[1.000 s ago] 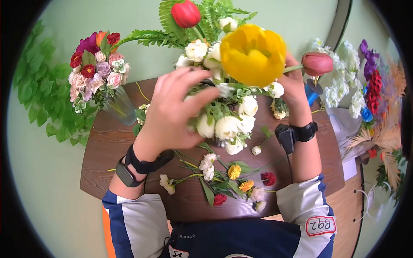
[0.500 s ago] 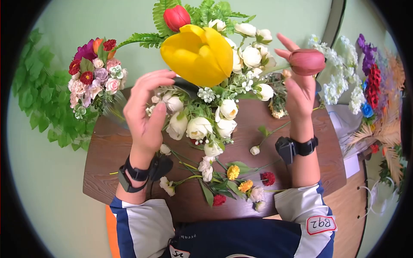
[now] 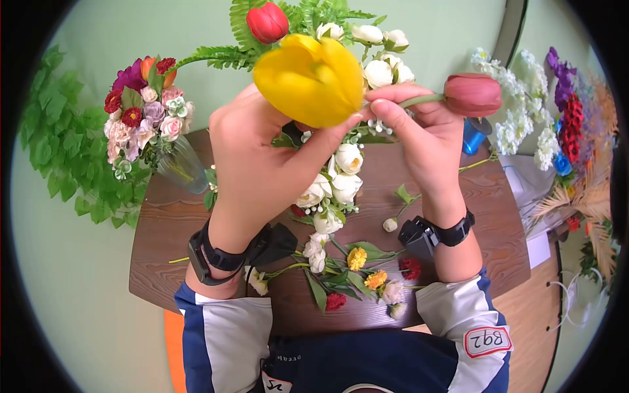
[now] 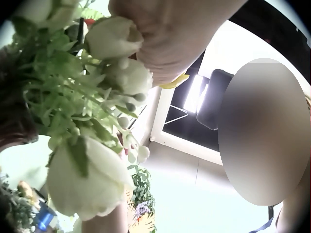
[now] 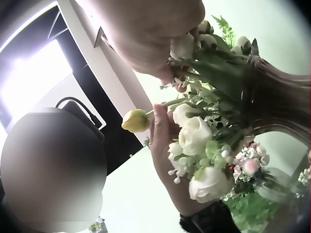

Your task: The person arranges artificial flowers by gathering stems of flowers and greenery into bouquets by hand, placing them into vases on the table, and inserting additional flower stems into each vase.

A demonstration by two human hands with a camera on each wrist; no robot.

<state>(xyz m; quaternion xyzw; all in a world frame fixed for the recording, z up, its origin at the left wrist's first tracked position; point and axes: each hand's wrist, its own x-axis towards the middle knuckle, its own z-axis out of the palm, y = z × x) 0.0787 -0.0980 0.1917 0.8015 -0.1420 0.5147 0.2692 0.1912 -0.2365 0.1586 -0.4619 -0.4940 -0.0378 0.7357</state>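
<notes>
A large yellow tulip (image 3: 308, 78) rises from a white-flower arrangement in a brown glass vase (image 5: 267, 97). My left hand (image 3: 255, 157) is round its base, thumb in front and fingers partly hidden behind the petals; in the right wrist view those fingers are at its stem. My right hand (image 3: 429, 137) is bent inward, thumb and index fingertips close together beside the petals. In the right wrist view they are among small white blossoms (image 5: 169, 85); I cannot tell what they pinch. A mauve tulip (image 3: 473, 95) crosses the right hand's fingers. White roses (image 3: 347, 187) hang below.
Loose flower stems, with a yellow bloom (image 3: 357, 259) and white ones, lie on the brown table (image 3: 170, 229). A glass vase (image 3: 180, 167) of pink flowers leans at left. A blue spool (image 3: 473, 137) stands at right, before white blossom branches (image 3: 511, 134).
The yellow tulip first swung left with the arrangement, then slightly right. My left hand, open beside the flowers, has moved in to the tulip; my right hand has come inward from spread fingers.
</notes>
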